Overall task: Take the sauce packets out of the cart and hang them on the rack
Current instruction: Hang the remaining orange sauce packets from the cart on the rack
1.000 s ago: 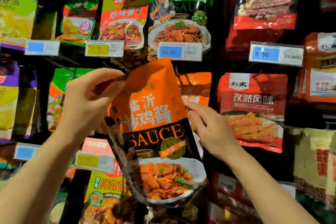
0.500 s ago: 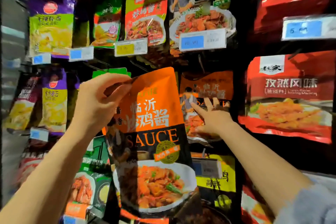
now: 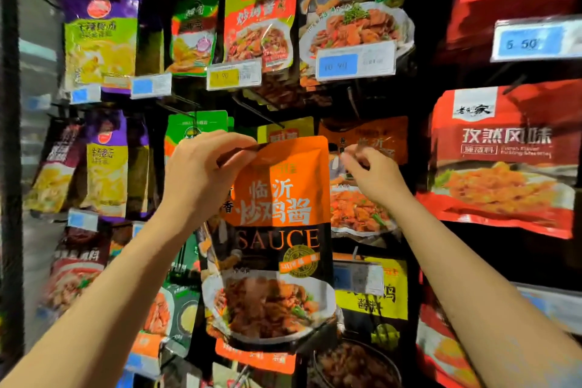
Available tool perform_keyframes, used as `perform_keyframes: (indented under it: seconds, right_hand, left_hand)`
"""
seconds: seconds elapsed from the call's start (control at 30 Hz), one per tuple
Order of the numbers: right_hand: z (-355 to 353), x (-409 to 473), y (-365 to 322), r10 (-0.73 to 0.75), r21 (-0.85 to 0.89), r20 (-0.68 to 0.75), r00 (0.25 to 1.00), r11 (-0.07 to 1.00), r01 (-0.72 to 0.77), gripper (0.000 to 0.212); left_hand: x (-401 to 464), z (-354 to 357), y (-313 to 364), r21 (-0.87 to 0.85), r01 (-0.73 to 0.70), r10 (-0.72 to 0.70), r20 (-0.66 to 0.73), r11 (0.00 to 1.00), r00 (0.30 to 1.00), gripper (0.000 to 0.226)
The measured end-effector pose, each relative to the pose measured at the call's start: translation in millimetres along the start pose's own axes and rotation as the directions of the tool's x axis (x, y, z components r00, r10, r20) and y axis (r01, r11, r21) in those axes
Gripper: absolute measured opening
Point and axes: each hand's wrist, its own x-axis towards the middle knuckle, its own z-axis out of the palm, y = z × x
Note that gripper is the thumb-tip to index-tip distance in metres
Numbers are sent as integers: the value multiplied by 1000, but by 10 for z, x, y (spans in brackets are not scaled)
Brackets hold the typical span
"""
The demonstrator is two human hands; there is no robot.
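Orange sauce packet [image 3: 277, 198] hangs long axis vertical from my left hand [image 3: 201, 173], which pinches its top-left corner — matching hung packets [image 3: 362, 173] lie just right, behind my curled, seemingly empty right hand [image 3: 371, 179].

shop | hanging sauce packets [image 3: 500, 157] | price tags [image 3: 355, 63] on rack

glossy plastic sauce packet [image 3: 280, 214], paper price tags [image 3: 356, 64]
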Motion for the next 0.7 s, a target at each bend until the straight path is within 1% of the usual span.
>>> perform_keyframes:
  seconds: [0.03, 0.07, 0.1, 0.13, 0.2, 0.3, 0.37, 0.47, 0.57, 0.63, 0.7]
  right_hand:
    - [-96, -122, -163, 20, 278, -35, 999, 961, -9, 42]
    - [-191, -275, -324, 37, 480, -5, 999, 877, -30, 48]
    - [-269, -433, -440, 23, 620, 46, 999, 784, -46, 55]
    - [-325, -591, -534, -8, 688, 58, 998, 725, -34, 56]
    - [-384, -821, -667, -69, 713, -42, 997, 696, 78, 45]
    - [-446, -882, -768, -64, 740, -222, 973, 639, 211, 34]
    - [-511, -816, -794, -46, 689, -326, 944, 672, 271, 31]
    - [-570, -687, -736, 13, 643, -399, 917, 717, 270, 28]
    - [-555, -593, -627, 54, 615, -410, 910, 753, 232, 28]
    - [-559, -523, -560, 97, 626, -420, 902, 751, 210, 29]
    - [-582, -435, -504, 134, 636, -434, 891, 746, 197, 29]
  left_hand:
    - [21, -2, 26, -11, 4, -4, -12, 1000, 1000, 23]
    - [49, -8, 64, -26, 7, -7, -22, 1000, 1000, 23]
    - [85, -14, 109, -45, 4, -5, -31, 999, 1000, 24]
    - [125, -17, 168, -65, -8, 5, -43, 998, 999, 23]
    - [232, -10, 304, -47, -76, 71, -95, 996, 993, 21]
    - [426, 84, 523, 52, -203, 209, -154, 978, 966, 19]
    - [551, 213, 602, 36, -218, 221, -151, 975, 964, 20]
    - [682, 454, 601, -23, -191, 188, -88, 981, 978, 23]
    - [685, 652, 494, 28, -166, 168, -90, 986, 982, 26]
    - [623, 735, 382, 64, -111, 117, -96, 992, 988, 32]
    - [534, 811, 269, 68, -76, 80, -61, 995, 995, 40]
